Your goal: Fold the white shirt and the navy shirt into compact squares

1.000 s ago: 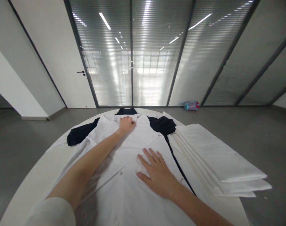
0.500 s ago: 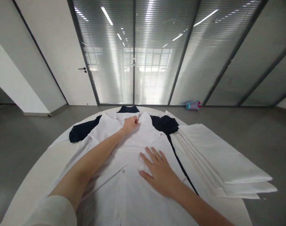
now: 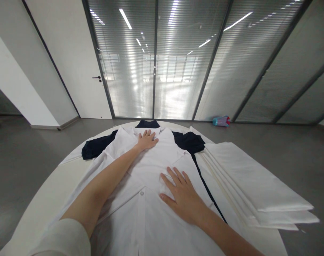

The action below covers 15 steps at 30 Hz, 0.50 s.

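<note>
A white shirt (image 3: 154, 170) lies spread out, its collar toward the far edge of the table and a button showing low on its front. My left hand (image 3: 147, 140) rests on it just below the collar, fingers spread. Lower down and to the right, my right hand (image 3: 180, 195) is laid flat on the fabric with fingers apart. Underneath the shirt is a dark navy garment (image 3: 190, 141), whose sleeves stick out at both sides and whose collar shows at the top.
The round white table (image 3: 44, 199) carries it all. Folded white cloths (image 3: 252, 177) are stacked at the right and overhang the edge. A blue and red cylindrical object (image 3: 221, 121) lies on the grey floor by the glass partition (image 3: 175, 71). A door (image 3: 90, 96) stands at the left.
My left hand has gone from a closed fist near the collar to lying flat with fingers spread. My right hand stays in place on the shirt. The view has shifted slightly.
</note>
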Motion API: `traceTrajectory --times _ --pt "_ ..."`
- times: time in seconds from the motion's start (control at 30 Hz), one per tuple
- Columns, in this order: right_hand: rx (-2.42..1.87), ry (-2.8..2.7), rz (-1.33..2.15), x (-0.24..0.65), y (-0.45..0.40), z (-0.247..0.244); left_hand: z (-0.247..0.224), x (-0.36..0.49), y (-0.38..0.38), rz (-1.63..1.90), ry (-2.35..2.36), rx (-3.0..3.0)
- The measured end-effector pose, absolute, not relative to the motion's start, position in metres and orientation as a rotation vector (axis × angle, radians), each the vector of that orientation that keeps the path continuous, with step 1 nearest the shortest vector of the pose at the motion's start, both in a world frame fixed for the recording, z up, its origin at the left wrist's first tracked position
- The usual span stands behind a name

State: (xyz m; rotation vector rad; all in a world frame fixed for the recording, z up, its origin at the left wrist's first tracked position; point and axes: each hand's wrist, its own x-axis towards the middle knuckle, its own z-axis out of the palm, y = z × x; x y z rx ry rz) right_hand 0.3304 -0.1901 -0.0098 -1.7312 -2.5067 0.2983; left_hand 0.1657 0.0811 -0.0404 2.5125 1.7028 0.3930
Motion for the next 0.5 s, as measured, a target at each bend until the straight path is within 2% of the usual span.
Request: traceTrajectory --times 0.17,0.33,0.5 --pt "-1.726 -2.501 0.289 0.331 -0.191 -0.011 -0.038 0.16 0.082 0.679 1.996 2.405" --pt "-1.731 -2.508 0.302 0.331 -0.191 -0.01 -0.034 0.142 0.091 0.508 1.964 2.364" --pt "-1.728 -2.509 0.304 0.331 -0.192 -0.008 -0.022 0.121 0.096 0.51 1.872 2.461"
